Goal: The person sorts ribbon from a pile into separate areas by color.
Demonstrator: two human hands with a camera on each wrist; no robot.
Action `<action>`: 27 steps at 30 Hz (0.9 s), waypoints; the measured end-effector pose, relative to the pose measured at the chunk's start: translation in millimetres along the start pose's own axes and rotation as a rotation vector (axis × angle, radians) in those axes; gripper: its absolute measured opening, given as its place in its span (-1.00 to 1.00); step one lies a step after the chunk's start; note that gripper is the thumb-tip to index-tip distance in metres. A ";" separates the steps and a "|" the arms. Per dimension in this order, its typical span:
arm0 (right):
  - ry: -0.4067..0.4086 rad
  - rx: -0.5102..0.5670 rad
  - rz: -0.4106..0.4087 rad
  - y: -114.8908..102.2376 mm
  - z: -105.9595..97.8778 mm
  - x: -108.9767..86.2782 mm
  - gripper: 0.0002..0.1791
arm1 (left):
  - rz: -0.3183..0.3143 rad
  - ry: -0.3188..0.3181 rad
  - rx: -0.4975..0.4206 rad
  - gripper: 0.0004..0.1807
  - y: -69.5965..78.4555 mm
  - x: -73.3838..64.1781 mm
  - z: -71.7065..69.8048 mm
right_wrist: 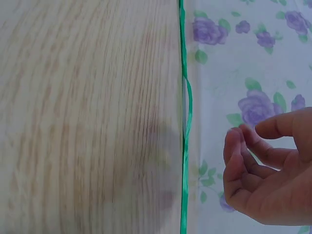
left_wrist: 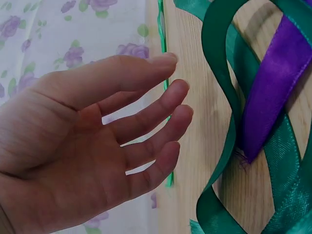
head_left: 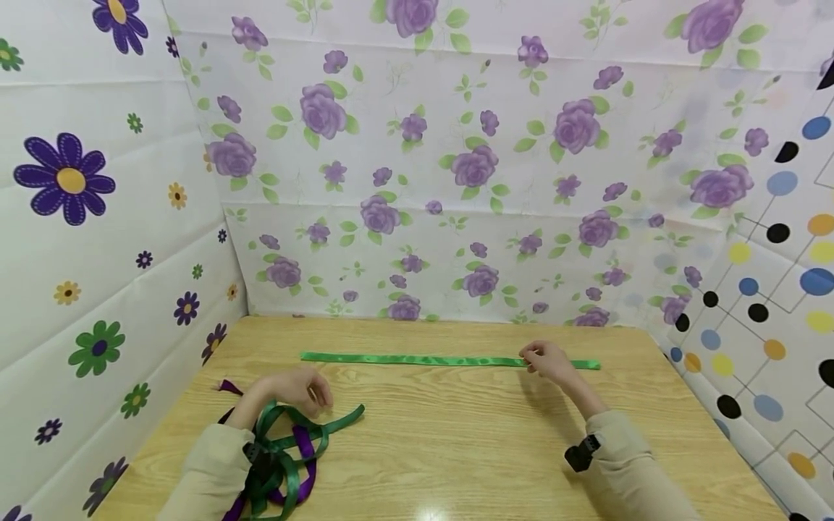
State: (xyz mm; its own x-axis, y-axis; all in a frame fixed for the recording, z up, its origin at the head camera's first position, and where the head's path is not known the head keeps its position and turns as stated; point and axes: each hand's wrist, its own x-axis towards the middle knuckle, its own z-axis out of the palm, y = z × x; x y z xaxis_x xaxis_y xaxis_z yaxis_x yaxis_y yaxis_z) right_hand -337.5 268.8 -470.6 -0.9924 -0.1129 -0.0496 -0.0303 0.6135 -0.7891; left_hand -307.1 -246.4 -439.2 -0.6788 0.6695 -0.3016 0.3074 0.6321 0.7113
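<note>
A bright green ribbon [head_left: 417,359] lies stretched nearly straight across the far part of the table. Over its right portion hovers my right hand [head_left: 549,360], fingers loosely bent; in the right wrist view a gap separates the fingertips [right_wrist: 233,139] from the ribbon. My left hand [head_left: 300,387] hangs above the table at the left, its fingers relaxed with nothing between them. Below and beside that wrist sits a loose tangle of dark green ribbon [head_left: 345,421] and purple ribbon [head_left: 305,443]. The left forearm hides part of this tangle.
The wooden table [head_left: 443,441] ends at a floral cloth wall [head_left: 430,239] behind. A cloth with large daisies [head_left: 39,275] stands to the left, and a dotted cloth [head_left: 775,289] to the right. Small black cameras [head_left: 582,454] are worn on the wrists.
</note>
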 end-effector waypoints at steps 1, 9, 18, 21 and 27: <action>-0.015 -0.014 -0.015 -1.5 2.0 -0.3 -0.63 | 0.000 -0.003 0.003 -0.79 0.7 -0.3 0.4; -0.087 -0.034 -0.083 -12.2 18.2 -1.3 -0.65 | 0.011 0.013 0.083 -0.76 2.7 -1.2 4.3; -0.243 -0.024 -0.198 -29.2 36.7 -4.4 -0.65 | -0.142 0.028 0.176 -0.74 7.1 0.0 13.5; -0.283 -0.014 -0.203 -33.0 42.2 -4.8 -0.63 | -0.221 0.022 0.182 -0.78 7.4 1.2 17.6; -0.349 -0.003 -0.200 -36.3 52.0 -5.0 -0.62 | -0.172 0.039 0.137 -0.89 5.9 1.6 20.2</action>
State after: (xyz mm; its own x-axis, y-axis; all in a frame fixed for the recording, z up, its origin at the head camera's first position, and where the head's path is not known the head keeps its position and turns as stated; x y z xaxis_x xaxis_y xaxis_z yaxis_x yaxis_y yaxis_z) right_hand -325.2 206.4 -473.6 -0.8668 -0.4884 -0.1007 -0.2194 0.5549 -0.8025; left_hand -292.9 -233.8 -448.3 -0.7538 0.5330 -0.3843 0.2703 0.7846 0.5580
